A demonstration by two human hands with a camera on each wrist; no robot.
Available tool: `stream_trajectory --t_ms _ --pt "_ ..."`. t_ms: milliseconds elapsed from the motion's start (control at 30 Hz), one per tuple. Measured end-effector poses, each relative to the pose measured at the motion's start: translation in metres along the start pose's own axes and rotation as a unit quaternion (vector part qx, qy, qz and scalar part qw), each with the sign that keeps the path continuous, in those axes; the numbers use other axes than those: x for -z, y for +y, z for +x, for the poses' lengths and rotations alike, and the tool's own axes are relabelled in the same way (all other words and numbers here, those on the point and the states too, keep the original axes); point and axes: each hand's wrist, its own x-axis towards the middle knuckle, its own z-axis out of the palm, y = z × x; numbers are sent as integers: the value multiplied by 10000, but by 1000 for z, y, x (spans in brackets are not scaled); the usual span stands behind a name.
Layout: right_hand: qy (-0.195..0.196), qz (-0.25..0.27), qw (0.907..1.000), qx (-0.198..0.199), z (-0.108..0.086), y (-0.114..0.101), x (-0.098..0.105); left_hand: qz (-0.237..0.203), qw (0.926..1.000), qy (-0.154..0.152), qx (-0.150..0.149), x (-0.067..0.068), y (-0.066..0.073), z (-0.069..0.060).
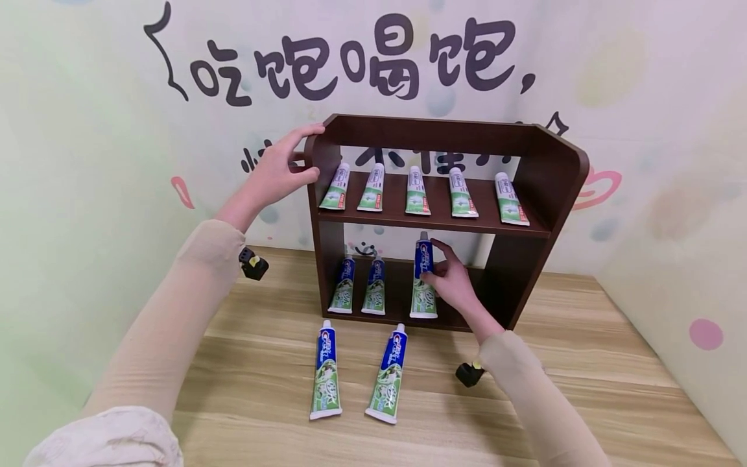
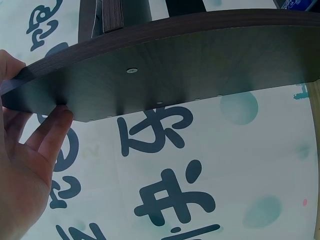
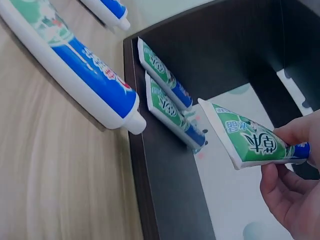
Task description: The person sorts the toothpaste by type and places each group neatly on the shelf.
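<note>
In the head view my left hand (image 1: 273,174) grips the upper left side panel of a dark brown two-tier shelf (image 1: 432,224); the left wrist view shows thumb and fingers on opposite faces of that panel (image 2: 165,70). My right hand (image 1: 456,284) pinches a blue-and-green toothpaste tube (image 1: 423,299) by its sides, cap upward, in front of the lower tier. From the right wrist, this held tube (image 3: 250,140) appears tilted and apart from the two tubes beside it. Those two, a left tube (image 1: 343,288) and a second tube (image 1: 375,288), lean inside the lower tier.
Several white-and-green toothpaste tubes (image 1: 415,191) stand in a row on the upper tier. On the wooden table (image 1: 262,389) before the shelf lie two more blue-and-green tubes, one left (image 1: 325,376) and one right (image 1: 388,379). A printed cloth (image 1: 233,130) hangs behind.
</note>
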Motion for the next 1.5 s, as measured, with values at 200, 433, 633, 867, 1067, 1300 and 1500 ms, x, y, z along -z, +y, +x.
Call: stream_trajectory --t_ms 200,433,633,867,1067,1300,1500 --pt "275 178 9995 -48 12 10 -9 -17 10000 1 4 1 0 -1" --pt "491 198 9985 -105 23 25 -17 -65 10000 14 16 0 0 0" --pt "545 306 9976 -315 26 37 -23 -78 10000 -1 11 0 5 -3" --pt "551 312 9968 -487 26 44 -29 -50 10000 55 3 -1 -1 1" --pt "517 186 9973 -495 29 49 -34 -76 10000 20 22 -1 0 0" --pt "339 170 9979 -526 29 57 -39 -29 10000 28 -41 -1 1 0" --pt "163 145 9982 -550 28 64 -43 -27 10000 33 -24 -1 1 -1"
